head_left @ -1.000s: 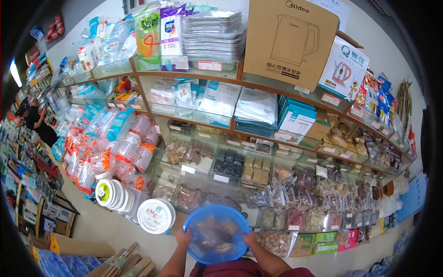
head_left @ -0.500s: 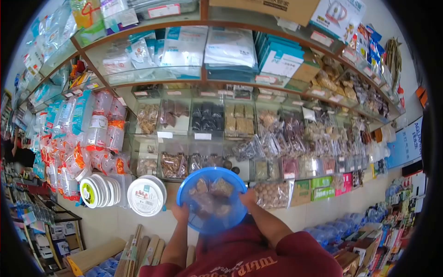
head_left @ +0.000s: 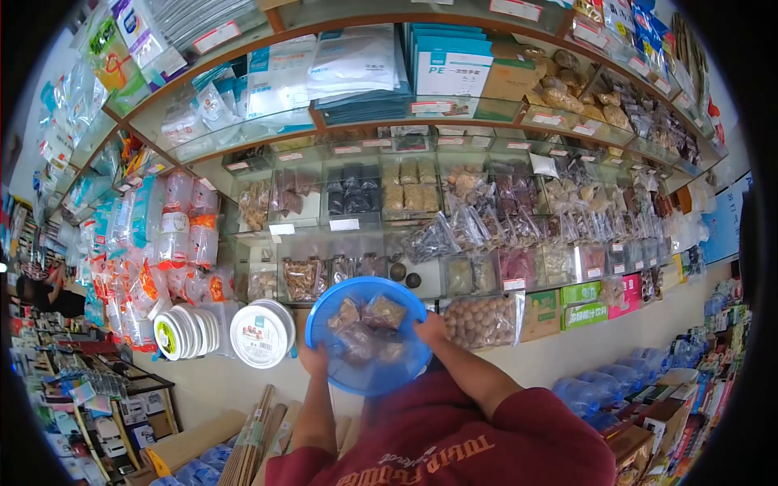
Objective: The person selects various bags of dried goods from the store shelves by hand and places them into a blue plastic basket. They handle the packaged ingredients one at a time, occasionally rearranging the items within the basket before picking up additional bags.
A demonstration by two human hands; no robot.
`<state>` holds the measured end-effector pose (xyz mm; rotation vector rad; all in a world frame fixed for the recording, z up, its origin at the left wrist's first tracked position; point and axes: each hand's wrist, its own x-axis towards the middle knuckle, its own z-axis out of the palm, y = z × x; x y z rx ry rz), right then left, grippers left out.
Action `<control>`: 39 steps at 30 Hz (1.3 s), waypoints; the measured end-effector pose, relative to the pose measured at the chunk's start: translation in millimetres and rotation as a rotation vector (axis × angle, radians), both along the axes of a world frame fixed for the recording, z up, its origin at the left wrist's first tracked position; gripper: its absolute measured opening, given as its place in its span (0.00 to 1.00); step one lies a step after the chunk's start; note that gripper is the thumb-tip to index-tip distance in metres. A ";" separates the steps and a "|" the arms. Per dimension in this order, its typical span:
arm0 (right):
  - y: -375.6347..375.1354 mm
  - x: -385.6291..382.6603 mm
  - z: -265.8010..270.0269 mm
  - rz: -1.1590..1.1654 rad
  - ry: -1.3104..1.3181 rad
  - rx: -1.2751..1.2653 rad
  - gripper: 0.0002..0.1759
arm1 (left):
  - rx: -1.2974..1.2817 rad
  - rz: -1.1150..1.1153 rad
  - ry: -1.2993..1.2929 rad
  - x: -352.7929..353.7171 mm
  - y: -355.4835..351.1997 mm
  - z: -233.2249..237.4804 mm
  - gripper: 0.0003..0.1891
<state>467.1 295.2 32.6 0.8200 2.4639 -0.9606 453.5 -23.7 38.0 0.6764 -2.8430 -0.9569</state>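
A round blue plastic basket [head_left: 366, 288] is held in front of my chest, close to the shelf edge. Inside it lie several clear bags of dried goods [head_left: 384, 312], brownish and tan. My left hand [head_left: 314, 359] grips the basket's left rim, and my right hand [head_left: 430, 328] grips its right rim. Both hands are closed, with some fingers hidden against the basket. Just right of my right hand is a large bag of round brown goods [head_left: 480, 320]. Two dark round balls [head_left: 405, 276] sit in a glass compartment behind the basket.
Glass compartments with bagged dried goods [head_left: 412, 197] span the shelf ahead. White round tubs [head_left: 262, 334] stand to the left, beside orange-and-clear packages [head_left: 174, 235]. Rolled mats [head_left: 261, 433] lean at lower left. Blue-tinted water bottles [head_left: 604, 381] line the lower right. Another person [head_left: 53, 293] is at far left.
My view has shifted, so the shelves appear displaced and tilted. The basket sits slightly higher and further left in view, both hands still on its rim.
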 end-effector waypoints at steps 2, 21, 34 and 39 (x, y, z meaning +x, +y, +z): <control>1.8 0.1 -1.7 -0.006 0.008 -0.038 0.20 | -0.015 -0.011 0.015 1.4 -8.0 -14.6 0.16; 5.2 -1.2 -1.9 -0.047 0.114 -0.182 0.17 | 0.008 0.022 0.027 -0.5 0.2 -13.4 0.15; -3.1 -0.9 -3.4 -0.055 0.077 -0.080 0.18 | 0.074 0.036 0.016 2.1 -13.4 -23.9 0.14; -3.7 -4.2 5.2 -0.063 0.031 -0.055 0.19 | 0.087 0.045 0.015 1.8 -16.6 -28.5 0.14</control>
